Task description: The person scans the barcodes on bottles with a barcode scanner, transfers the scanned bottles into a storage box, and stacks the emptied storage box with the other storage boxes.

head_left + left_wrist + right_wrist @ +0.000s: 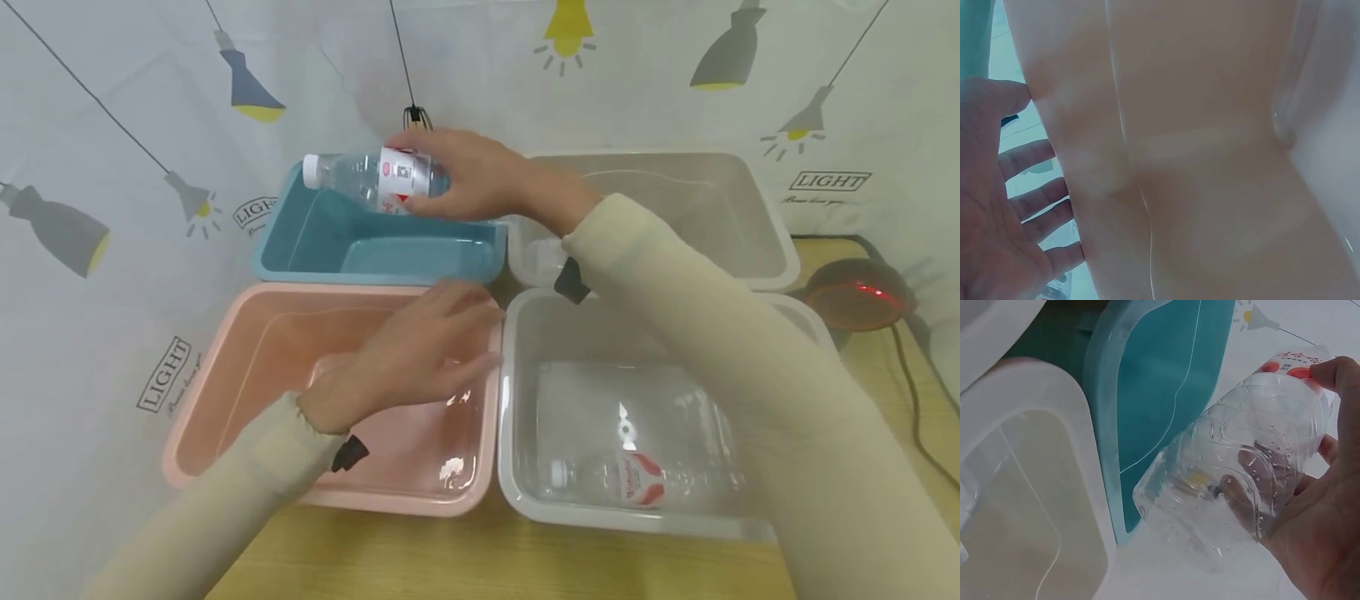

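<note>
My right hand (480,177) grips a clear plastic bottle (360,177) with a white cap and a red-and-white label. The bottle lies sideways above the blue basin (420,254), its cap pointing left. In the right wrist view, my fingers and thumb wrap around the bottle (1222,469), and droplets show on its wall. Over the pink basin (217,392) hangs my left hand (412,354), holding nothing. The left wrist view shows the fingers of that hand (997,206) spread loosely beside the basin's rim.
A grey-white basin (507,417) at front right contains another clear bottle (637,481) lying on its side. Behind it stands a beige basin (720,192) with a clear item at its left end. A dark round device (858,293) with a red light and cable sits at right.
</note>
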`<move>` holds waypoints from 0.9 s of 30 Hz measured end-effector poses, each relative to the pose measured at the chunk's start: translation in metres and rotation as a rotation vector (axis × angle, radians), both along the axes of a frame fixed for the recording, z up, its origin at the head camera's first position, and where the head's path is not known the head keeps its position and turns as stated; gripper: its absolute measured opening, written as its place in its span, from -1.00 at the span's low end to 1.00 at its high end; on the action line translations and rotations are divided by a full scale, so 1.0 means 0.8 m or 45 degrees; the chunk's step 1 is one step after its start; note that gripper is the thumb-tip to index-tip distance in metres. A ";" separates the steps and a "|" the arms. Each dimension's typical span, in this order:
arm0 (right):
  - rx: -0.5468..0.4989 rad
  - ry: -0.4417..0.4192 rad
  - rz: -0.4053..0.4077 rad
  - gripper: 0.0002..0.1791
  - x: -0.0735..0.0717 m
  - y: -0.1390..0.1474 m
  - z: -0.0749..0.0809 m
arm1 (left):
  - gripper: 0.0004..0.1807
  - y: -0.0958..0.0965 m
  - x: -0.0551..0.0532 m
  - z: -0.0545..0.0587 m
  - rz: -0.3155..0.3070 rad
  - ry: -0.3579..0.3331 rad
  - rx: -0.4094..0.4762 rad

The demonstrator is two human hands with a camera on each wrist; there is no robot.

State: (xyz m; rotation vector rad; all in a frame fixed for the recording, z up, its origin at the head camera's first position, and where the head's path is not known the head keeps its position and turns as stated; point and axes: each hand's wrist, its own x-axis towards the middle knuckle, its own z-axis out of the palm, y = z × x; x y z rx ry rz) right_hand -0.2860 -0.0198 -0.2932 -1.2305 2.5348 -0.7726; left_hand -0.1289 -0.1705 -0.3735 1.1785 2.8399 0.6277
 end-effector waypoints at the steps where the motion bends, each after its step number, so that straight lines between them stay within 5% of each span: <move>1: 0.002 -0.003 0.001 -0.24 -0.001 -0.001 -0.001 | -0.49 0.000 0.000 0.000 -0.001 0.004 0.005; 27: 0.170 0.060 0.036 -0.24 0.006 -0.043 -0.009 | -0.53 0.001 0.002 -0.004 -0.009 0.071 -0.009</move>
